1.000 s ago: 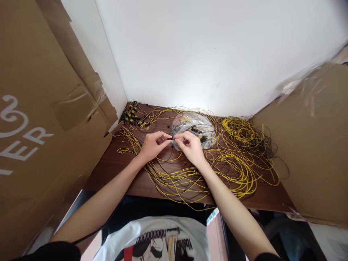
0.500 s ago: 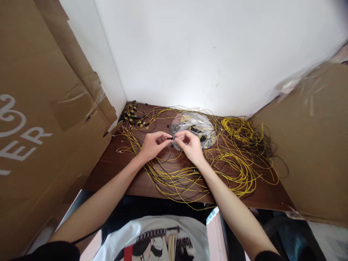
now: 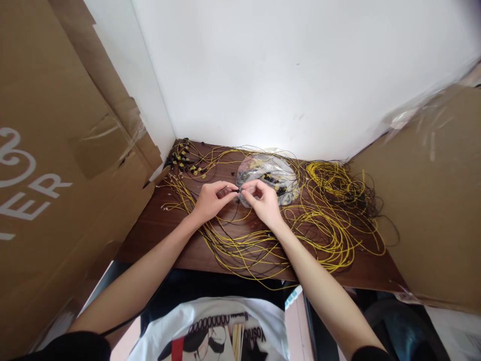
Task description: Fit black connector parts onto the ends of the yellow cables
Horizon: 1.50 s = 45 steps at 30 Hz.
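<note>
My left hand (image 3: 215,201) and my right hand (image 3: 263,200) meet fingertip to fingertip above the brown table (image 3: 158,235). Between them is a small black connector (image 3: 237,190), pinched by the left thumb and forefinger. The right fingertips close on its other end; any wire there is too fine to make out. Just behind the right hand lies a clear plastic bag (image 3: 289,175) with black and yellow parts in it. Long yellow and black wires (image 3: 240,245) run under both wrists.
Black and yellow connectors (image 3: 184,160) are heaped at the back left corner. A tangled coil of yellow wire (image 3: 334,180) sits at the right. Cardboard panels (image 3: 93,150) flank the table, with a white wall (image 3: 263,75) behind.
Both hands keep the same pinch on the connector in the same place. Only a very slight shift of the camera view shows.
</note>
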### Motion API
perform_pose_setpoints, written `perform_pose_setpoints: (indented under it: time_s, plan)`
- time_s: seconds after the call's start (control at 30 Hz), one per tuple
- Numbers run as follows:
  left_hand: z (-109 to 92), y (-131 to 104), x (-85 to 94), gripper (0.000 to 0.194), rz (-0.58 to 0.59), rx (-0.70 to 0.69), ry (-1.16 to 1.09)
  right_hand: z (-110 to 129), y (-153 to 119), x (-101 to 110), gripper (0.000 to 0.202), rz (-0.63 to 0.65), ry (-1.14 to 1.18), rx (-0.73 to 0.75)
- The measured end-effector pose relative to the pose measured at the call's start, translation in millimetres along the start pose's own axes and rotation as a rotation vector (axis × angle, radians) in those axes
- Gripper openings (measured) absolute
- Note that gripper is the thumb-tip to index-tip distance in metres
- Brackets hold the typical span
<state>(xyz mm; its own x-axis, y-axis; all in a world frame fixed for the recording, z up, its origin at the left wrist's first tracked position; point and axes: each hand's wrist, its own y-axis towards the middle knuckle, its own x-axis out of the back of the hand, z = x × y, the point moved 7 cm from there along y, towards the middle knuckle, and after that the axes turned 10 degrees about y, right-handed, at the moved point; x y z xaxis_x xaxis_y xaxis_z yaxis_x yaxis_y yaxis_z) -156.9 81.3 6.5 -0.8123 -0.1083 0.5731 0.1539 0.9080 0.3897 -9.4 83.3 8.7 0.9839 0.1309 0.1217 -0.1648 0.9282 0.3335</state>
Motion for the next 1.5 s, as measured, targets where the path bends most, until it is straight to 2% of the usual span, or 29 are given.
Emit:
perform_pose_setpoints:
  time_s: [0.3,0.67,0.97,1.23,1.5]
  plan:
    - [1,0,-1.3,0.024,0.003,0.035,-0.08,-2,0,1,0.013,-0.006,0.005,0.001]
    - [-2,-1,-2.6,0.023,0.029,0.033,-0.055,3,-2,-3,0.01,0.01,-0.028,0.021]
    - [0,0,-4.1,0.022,0.038,0.055,-0.1,3,0,-2,0.014,0.023,-0.065,0.001]
    - [10,1,0.1,0.026,-0.04,0.169,-0.263,1,1,4,0.018,-0.004,-0.16,-0.01]
    - [6,1,-0.5,0.024,-0.008,0.18,-0.299,2,-2,-3,0.019,0.04,-0.198,-0.011]
